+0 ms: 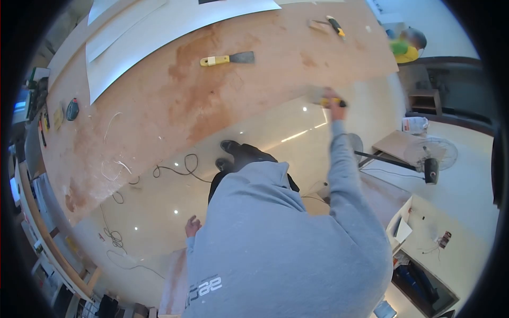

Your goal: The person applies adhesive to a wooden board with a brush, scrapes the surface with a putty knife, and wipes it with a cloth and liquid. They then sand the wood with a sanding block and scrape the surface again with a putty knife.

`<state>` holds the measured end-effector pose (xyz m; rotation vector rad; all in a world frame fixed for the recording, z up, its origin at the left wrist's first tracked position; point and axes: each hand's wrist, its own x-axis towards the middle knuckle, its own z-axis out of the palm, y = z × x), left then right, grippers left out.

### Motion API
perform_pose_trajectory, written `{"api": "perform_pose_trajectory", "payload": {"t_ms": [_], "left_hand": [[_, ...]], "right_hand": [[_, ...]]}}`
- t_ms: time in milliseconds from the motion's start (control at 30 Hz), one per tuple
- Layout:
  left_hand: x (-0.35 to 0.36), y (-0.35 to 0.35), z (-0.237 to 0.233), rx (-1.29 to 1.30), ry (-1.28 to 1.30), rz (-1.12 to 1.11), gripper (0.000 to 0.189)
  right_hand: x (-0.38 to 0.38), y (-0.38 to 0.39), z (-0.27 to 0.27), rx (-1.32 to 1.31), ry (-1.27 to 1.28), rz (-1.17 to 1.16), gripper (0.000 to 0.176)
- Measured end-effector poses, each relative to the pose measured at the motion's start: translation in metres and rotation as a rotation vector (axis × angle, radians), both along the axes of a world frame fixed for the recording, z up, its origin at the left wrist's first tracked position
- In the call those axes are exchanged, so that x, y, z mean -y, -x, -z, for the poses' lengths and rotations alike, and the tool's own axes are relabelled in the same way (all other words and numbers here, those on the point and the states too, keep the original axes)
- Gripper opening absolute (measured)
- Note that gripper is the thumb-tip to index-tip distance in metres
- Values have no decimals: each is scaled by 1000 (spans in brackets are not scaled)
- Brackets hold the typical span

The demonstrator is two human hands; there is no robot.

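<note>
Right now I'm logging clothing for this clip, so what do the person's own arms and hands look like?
Both arms are covered to the wrist by the long sleeves of a light grey sweatshirt. The right hand and left hand are bare, without gloves. A white print marks the sweatshirt near its hem.

I am gripping a blurred scraper with a yellow-and-black handle (322,99) in my right hand (335,108). I am wearing a plain grey hooded sweatshirt (275,238), which is showing a white printed logo low on its side, and black shoes (239,152). The broad plywood board (159,106) is showing tan-brown with darker reddish-brown blotches. White flat sheets (159,26) are lying over it. A putty knife with a yellow handle and dark grey blade (228,59) is contrasting with the wood. The glossy cream floor (254,135) is glinting with white spots under a thin black cable (177,170).
</note>
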<state>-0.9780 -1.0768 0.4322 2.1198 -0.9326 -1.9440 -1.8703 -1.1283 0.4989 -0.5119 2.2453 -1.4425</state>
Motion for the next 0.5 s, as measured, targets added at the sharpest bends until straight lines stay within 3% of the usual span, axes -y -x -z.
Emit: {"api": "perform_pose_trajectory", "payload": {"t_ms": [33,67,100,167,233,300,367,400,467,500], "left_hand": [[-12,-11,11,29,-50,37,42],[-24,-18,12,111,-60,141,40],[-38,-24,12,182,-62,228,38],[-54,-27,13,304,-27,353,35],[-40,-8,-3,352,49,366,35],[1,29,-46,374,139,355,37],[48,67,-39,497,404,406,38],[64,80,-36,567,527,429,39],[120,132,-64,546,714,429,38],[152,172,-109,536,654,425,34]], "right_hand": [[-40,23,-46,-608,-132,103,23],[-90,44,-76,-869,-695,161,25],[-123,57,-95,-851,-506,275,40],[-127,20,-163,-494,-370,618,42],[-141,20,-150,-939,-443,479,40],[-132,14,-122,-836,-306,387,39],[-83,-26,-147,-570,-416,289,28],[-65,-33,-149,-270,-306,241,26],[-41,-16,-135,-646,-335,-20,26],[-20,-14,-143,-842,-339,-128,26]]}}
